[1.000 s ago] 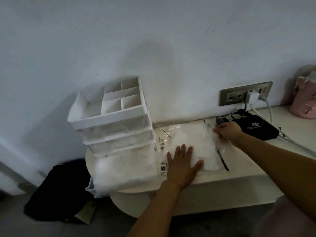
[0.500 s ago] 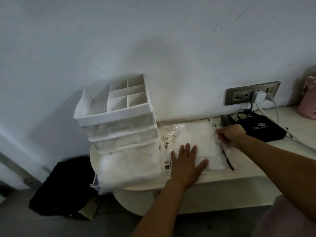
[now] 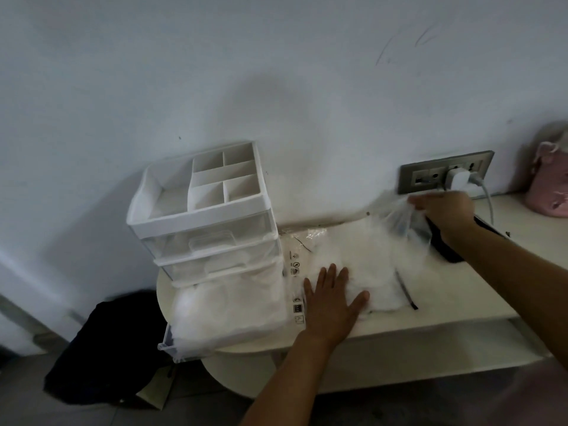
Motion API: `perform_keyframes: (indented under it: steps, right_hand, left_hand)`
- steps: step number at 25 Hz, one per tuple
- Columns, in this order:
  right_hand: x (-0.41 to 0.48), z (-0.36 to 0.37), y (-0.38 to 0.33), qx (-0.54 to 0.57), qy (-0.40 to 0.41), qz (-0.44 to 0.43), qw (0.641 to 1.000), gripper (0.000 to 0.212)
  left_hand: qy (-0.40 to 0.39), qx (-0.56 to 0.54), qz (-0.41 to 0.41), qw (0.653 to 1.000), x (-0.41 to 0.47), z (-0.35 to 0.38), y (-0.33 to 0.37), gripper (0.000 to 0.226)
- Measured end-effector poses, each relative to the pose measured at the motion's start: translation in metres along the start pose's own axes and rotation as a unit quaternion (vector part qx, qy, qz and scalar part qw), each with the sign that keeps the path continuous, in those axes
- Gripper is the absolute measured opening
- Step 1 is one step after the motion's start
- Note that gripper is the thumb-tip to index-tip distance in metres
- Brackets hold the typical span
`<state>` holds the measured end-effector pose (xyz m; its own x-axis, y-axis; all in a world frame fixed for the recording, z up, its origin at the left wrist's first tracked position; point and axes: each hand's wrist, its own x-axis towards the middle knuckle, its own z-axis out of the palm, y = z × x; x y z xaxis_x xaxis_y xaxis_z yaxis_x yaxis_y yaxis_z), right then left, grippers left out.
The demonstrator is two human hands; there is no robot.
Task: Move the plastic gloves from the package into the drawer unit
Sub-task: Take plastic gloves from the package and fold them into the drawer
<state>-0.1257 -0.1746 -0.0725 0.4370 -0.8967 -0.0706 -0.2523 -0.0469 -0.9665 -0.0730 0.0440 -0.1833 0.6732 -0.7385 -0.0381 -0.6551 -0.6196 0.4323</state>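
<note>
While left hand (image 3: 333, 302) lies flat on package (image 3: 296, 281), right hand (image 3: 442, 210) pinches gloves (image 3: 402, 222) at its right end; drawer (image 3: 172, 348) well left

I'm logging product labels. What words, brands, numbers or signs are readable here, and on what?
No text can be read.
Clear plastic glove package: a column of small black printed marks near its left edge, too small to read.
Pink container at far right: dark marks, blurred.
White plastic drawer unit: no lettering shows.
</note>
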Motion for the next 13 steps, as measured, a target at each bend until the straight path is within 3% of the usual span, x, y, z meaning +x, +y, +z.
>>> perform_keyframes:
  steps: [2,5,8,11,13]
  right_hand:
    - [-0.002,-0.015,-0.015,0.016,0.048,-0.083,0.995,0.013]
    - [-0.012,-0.033,-0.035,-0.001,0.043,-0.206,0.977,0.012]
    - [-0.025,-0.035,-0.044,-0.062,0.009,-0.306,0.950,0.007]
    - [-0.038,-0.029,-0.051,-0.152,-0.076,-0.394,0.903,0.005]
    - [-0.048,-0.022,-0.050,-0.190,-0.173,-0.390,0.884,0.008]
  left_hand:
    - [-0.019,0.006,-0.011,1.000,0.001,-0.001,-0.001,0.081]
    - [-0.032,-0.031,-0.036,0.998,0.006,-0.008,0.005,0.065]
    - [0.028,-0.187,-0.043,0.981,0.010,-0.033,0.025,0.060]
    - [0.085,-0.298,0.038,0.950,0.009,-0.073,0.054,0.073]
    - [0.092,-0.307,0.084,0.943,0.013,-0.095,0.067,0.082]
